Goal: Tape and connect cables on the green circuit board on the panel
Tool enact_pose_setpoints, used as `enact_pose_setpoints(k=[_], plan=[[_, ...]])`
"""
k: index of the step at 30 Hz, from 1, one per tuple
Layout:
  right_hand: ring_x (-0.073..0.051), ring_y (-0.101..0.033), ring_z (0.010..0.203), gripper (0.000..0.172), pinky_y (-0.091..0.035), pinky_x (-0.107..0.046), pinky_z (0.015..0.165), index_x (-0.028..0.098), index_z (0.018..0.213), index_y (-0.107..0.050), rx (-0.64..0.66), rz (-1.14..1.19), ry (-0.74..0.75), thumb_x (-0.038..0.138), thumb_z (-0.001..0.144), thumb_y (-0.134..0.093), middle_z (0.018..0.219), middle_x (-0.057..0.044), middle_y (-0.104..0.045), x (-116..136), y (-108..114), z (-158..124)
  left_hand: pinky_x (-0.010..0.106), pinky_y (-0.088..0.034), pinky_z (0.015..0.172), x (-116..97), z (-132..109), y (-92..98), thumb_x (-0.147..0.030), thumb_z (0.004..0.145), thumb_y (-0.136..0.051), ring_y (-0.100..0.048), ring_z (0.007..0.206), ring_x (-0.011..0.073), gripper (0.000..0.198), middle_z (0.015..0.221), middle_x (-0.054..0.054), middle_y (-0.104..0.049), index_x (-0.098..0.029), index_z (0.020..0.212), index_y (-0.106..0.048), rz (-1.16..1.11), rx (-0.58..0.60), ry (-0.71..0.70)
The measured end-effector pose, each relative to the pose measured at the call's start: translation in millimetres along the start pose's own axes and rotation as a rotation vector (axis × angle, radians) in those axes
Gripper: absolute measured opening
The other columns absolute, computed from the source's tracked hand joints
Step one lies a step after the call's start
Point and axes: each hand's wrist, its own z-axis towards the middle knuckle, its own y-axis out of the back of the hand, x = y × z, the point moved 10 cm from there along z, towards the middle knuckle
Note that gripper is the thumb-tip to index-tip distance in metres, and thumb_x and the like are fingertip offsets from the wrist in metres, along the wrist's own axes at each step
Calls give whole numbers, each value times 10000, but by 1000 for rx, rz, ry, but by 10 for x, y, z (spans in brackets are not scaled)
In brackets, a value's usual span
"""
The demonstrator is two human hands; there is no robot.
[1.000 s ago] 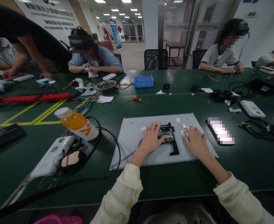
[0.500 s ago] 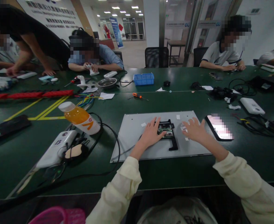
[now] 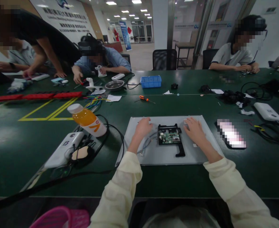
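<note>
A light grey panel (image 3: pixel 153 158) lies flat on the green table in front of me. Near its middle sits a black bracket (image 3: pixel 181 148) around a green circuit board (image 3: pixel 170 138). My left hand (image 3: pixel 143 127) is over the panel's left part, fingers bent with their tips toward the right; whether it holds anything does not show. Grey cables (image 3: pixel 147 142) run between that hand and the board. Over the right part rests my right hand (image 3: pixel 194 128), its fingers somewhat apart and nothing visible in them.
Left of the panel are an orange drink bottle (image 3: pixel 87 120), a white power bank (image 3: pixel 65 148) and black cables. A phone (image 3: pixel 231 134) lies at the right. Beyond are a screwdriver (image 3: pixel 144 98) and a blue basket (image 3: pixel 151 81). Several people sit or lean across the table.
My left hand has moved left off the bracket and circuit board, uncovering them and the grey cables. My right hand has shifted slightly relative to the panel. The camera view has turned a little left.
</note>
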Motion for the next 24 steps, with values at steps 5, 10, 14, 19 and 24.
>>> enact_pose_setpoints(k=[5,10,14,19,24], plan=[[-267,-444,1275,382,-217,-546,1087,157,1266,-529,-1,-18,13,245,937,-357,1337,-133,-552,-19,-64,-56,345,-456,882,172,-137,-21,-225,774,-562,-573,1049,249,325,1142,146,-564,-141,1087,-592,38,-49,78],[-245,-478,1247,393,-223,-478,1098,114,1275,-525,-18,-85,41,203,944,-332,1319,-153,-565,86,-76,-68,300,-456,880,200,-150,-65,-144,775,-528,-589,934,184,157,1026,102,-568,-143,896,-629,-30,-49,14],[-267,-431,1282,383,-245,-467,1084,96,1256,-543,-42,-119,42,193,943,-344,1320,-152,-563,111,-78,-77,297,-465,845,172,-123,-36,-123,766,-521,-592,833,168,108,935,78,-578,-153,794,-620,-86,-85,-65],[-285,-392,1305,385,-267,-460,1066,93,1267,-533,-63,-132,42,196,946,-347,1335,-149,-549,91,-83,-85,285,-464,768,178,-63,-59,-140,760,-520,-591,757,163,85,767,17,-624,-178,767,-596,-311,-25,-93],[-286,-401,1292,382,-307,-440,1037,91,1258,-536,-50,-114,55,192,943,-344,1320,-158,-555,74,-106,-72,296,-466,797,57,-55,-99,-157,774,-493,-590,811,165,95,804,10,-634,-184,799,-580,-444,16,-153]])
